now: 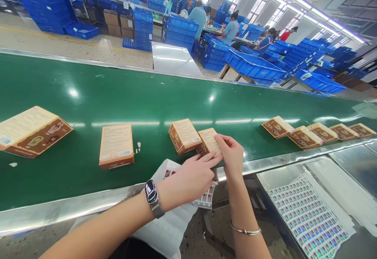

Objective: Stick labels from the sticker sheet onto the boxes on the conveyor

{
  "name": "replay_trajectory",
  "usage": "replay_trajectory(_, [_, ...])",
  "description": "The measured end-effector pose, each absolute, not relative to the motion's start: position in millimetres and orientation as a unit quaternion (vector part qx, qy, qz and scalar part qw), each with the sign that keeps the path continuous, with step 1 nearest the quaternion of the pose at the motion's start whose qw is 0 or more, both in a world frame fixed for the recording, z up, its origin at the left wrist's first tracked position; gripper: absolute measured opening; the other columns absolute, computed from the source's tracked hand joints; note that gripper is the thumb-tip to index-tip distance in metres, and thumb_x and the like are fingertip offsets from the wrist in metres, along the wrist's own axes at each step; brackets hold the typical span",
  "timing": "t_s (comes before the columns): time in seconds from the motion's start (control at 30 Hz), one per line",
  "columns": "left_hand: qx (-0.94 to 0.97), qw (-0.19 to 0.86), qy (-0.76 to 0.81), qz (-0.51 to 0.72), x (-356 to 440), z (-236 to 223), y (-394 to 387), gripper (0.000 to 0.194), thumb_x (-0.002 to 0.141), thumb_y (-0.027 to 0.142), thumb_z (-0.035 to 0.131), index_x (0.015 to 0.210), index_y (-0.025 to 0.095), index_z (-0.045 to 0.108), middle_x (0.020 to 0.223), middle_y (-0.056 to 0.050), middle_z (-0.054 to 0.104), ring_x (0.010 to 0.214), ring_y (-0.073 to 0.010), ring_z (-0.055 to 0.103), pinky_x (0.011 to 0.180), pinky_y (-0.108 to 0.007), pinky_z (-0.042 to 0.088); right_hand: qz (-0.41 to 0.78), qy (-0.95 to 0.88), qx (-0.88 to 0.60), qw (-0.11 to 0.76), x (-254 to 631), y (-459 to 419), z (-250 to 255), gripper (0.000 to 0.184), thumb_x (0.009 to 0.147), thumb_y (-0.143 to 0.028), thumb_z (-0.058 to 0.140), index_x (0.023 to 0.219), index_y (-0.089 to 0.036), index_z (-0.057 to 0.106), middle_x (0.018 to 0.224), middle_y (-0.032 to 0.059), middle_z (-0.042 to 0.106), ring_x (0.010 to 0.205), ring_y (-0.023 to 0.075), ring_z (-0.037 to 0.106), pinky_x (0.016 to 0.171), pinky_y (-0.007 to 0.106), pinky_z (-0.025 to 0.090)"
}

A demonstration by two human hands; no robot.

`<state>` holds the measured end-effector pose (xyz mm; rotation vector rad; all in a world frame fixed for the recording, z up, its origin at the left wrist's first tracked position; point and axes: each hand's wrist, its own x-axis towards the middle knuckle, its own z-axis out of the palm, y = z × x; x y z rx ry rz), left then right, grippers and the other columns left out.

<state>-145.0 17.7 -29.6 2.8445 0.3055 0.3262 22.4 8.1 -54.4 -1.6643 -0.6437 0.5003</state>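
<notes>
My left hand (193,175), with a watch on its wrist, reaches across with its foremost fingers against the near side of a small brown and cream printed box (209,140). Beneath its palm hangs a white sticker sheet (206,199), which the hand appears to hold; the grip itself is hidden. My right hand (233,153) has thumb and index finger pinched together at the box's upper right edge. Whether a sticker lies between those fingertips cannot be seen. Another such box (185,133) touches the first one on its left.
The boxes rest on a green conveyor belt (141,90) with a metal edge. More boxes lie left (116,145) and several in a row at right (304,136). Further sticker sheets (309,212) lie on a side table. Blue crates (253,64) and seated people occupy the background.
</notes>
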Motion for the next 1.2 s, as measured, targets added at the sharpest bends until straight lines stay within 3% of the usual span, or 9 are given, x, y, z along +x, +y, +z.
replay_trajectory(0.1, [0.975, 0.160, 0.098, 0.123, -140, -30, 19, 0.021, 0.091, 0.017, 0.059, 0.076, 0.013, 0.072, 0.155, -0.017, 0.042, 0.146, -0.0241, 0.036, 0.111, -0.037, 0.041, 0.184, -0.304, -0.742, 0.568, 29, 8, -47, 0.031, 0.058, -0.046, 0.077, 0.070, -0.019, 0.067, 0.071, 0.0069, 0.073, 0.070, 0.0245, 0.067, 0.070, 0.037, 0.052])
replay_trajectory(0.23, [0.959, 0.220, 0.105, 0.147, -144, -27, 17, 0.022, 0.092, 0.016, 0.059, 0.072, 0.017, 0.068, 0.150, -0.013, 0.050, 0.141, -0.0255, 0.043, 0.113, -0.041, 0.039, 0.103, -0.349, -0.777, 0.515, 41, 10, -40, 0.054, 0.062, -0.045, 0.076, 0.106, -0.016, 0.064, 0.071, 0.0063, 0.074, 0.069, 0.0261, 0.068, 0.072, 0.039, 0.051])
replay_trajectory(0.33, [0.946, 0.262, 0.145, 0.121, -160, -21, 15, 0.024, 0.097, 0.020, 0.054, 0.076, 0.019, 0.067, 0.105, -0.008, 0.075, 0.098, -0.0231, 0.071, 0.085, -0.035, 0.053, 0.027, -0.385, -0.797, 0.465, 45, 7, -34, 0.056, 0.073, -0.045, 0.066, 0.117, -0.011, 0.060, 0.073, 0.0095, 0.074, 0.071, 0.0275, 0.068, 0.074, 0.043, 0.051])
replay_trajectory(0.4, [0.929, 0.301, 0.188, 0.101, -175, -14, 16, 0.024, 0.099, 0.022, 0.051, 0.082, 0.020, 0.067, 0.073, 0.000, 0.071, 0.067, -0.0181, 0.068, 0.062, -0.027, 0.048, -0.008, -0.404, -0.785, 0.470, 40, -1, -28, 0.047, 0.081, -0.043, 0.059, 0.117, -0.014, 0.060, 0.083, 0.0116, 0.075, 0.080, 0.0275, 0.069, 0.076, 0.043, 0.051])
replay_trajectory(0.47, [0.900, 0.356, 0.236, 0.092, -189, -7, 17, 0.022, 0.099, 0.025, 0.050, 0.086, 0.022, 0.067, 0.063, 0.004, 0.064, 0.057, -0.0150, 0.061, 0.054, -0.024, 0.038, 0.004, -0.463, -0.742, 0.485, 29, -16, -20, 0.035, 0.086, -0.041, 0.058, 0.113, -0.019, 0.063, 0.090, 0.0098, 0.075, 0.087, 0.0250, 0.069, 0.077, 0.042, 0.053])
replay_trajectory(0.6, [0.829, 0.458, 0.310, 0.086, -208, 4, 20, 0.019, 0.096, 0.035, 0.052, 0.092, 0.021, 0.064, 0.059, 0.006, 0.055, 0.054, -0.0133, 0.051, 0.050, -0.023, 0.030, 0.238, -0.629, -0.601, 0.431, -1, -52, -1, 0.028, 0.083, -0.034, 0.069, 0.109, -0.025, 0.068, 0.094, 0.0048, 0.076, 0.084, 0.0196, 0.071, 0.076, 0.035, 0.059])
replay_trajectory(0.7, [0.794, 0.512, 0.318, 0.082, -214, 9, 21, 0.019, 0.092, 0.037, 0.054, 0.090, 0.020, 0.062, 0.065, 0.005, 0.061, 0.057, -0.0130, 0.051, 0.050, -0.022, 0.032, 0.294, -0.639, -0.584, 0.406, -15, -66, 5, 0.029, 0.081, -0.031, 0.073, 0.109, -0.025, 0.069, 0.088, 0.0021, 0.075, 0.079, 0.0174, 0.071, 0.071, 0.029, 0.060])
replay_trajectory(0.9, [0.810, 0.500, 0.294, 0.082, -217, 11, 21, 0.016, 0.090, 0.027, 0.054, 0.084, 0.019, 0.066, 0.063, 0.004, 0.060, 0.053, -0.0112, 0.048, 0.050, -0.022, 0.032, 0.211, -0.692, -0.603, 0.337, -19, -69, 12, 0.017, 0.091, -0.028, 0.062, 0.106, -0.023, 0.069, 0.083, 0.0017, 0.074, 0.074, 0.0169, 0.072, 0.063, 0.025, 0.060])
replay_trajectory(1.2, [0.838, 0.441, 0.310, 0.087, -201, 7, 23, 0.018, 0.090, 0.021, 0.051, 0.083, 0.020, 0.067, 0.061, 0.004, 0.061, 0.054, -0.0140, 0.052, 0.054, -0.025, 0.035, -0.052, -0.800, -0.521, 0.294, -22, -64, 10, 0.016, 0.094, -0.011, 0.056, 0.099, -0.022, 0.067, 0.103, 0.0076, 0.073, 0.098, 0.0234, 0.068, 0.083, 0.040, 0.056])
